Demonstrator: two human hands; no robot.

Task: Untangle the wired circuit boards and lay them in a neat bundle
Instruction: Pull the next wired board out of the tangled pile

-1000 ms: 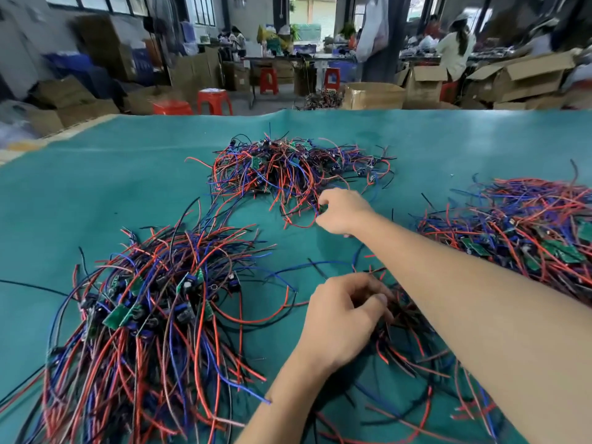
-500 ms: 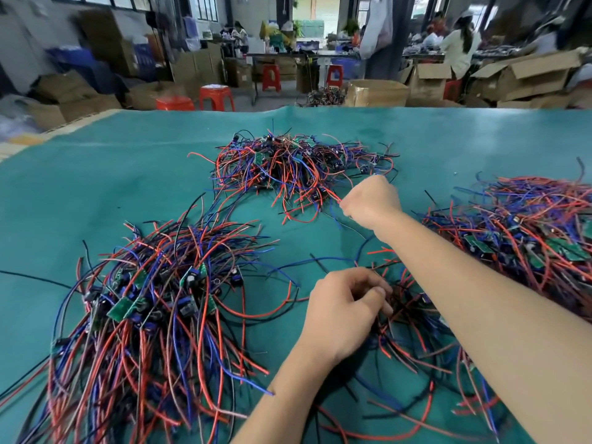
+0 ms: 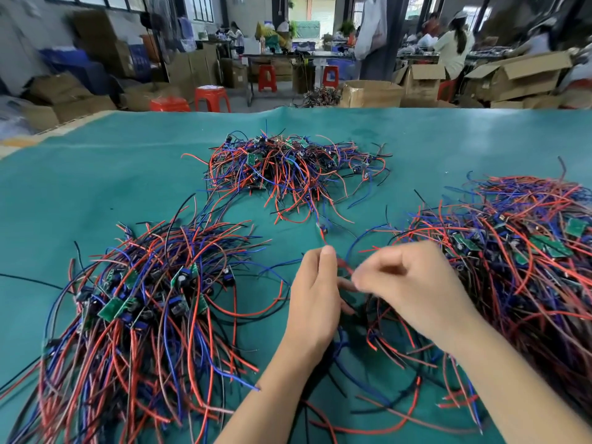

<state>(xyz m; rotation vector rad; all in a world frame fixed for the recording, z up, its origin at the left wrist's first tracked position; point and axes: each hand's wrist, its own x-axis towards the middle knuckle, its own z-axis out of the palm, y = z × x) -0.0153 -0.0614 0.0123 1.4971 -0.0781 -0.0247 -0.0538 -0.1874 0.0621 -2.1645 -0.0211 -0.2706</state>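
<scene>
Head view: left hand [image 3: 315,302] and right hand [image 3: 407,283], near centre, both pinch a red wire [image 3: 342,264]. Wired-board piles lie left [image 3: 137,315], far [image 3: 288,168] and right [image 3: 519,251].

Two bare hands and two bare arms

The left hand [image 3: 315,302] and the right hand [image 3: 413,290] wear nothing: no gloves, no rings, no watch, no band on either wrist. Both arms are bare as far as the picture shows them, with no sleeve to see. The left arm comes up from the bottom edge of the picture and looks thin. The right arm comes in from the bottom right corner and looks much thicker, as it is nearer the camera. The nail on the left thumb is short and plain. The right hand is blurred, so its fingers and nails cannot be made out clearly.
</scene>
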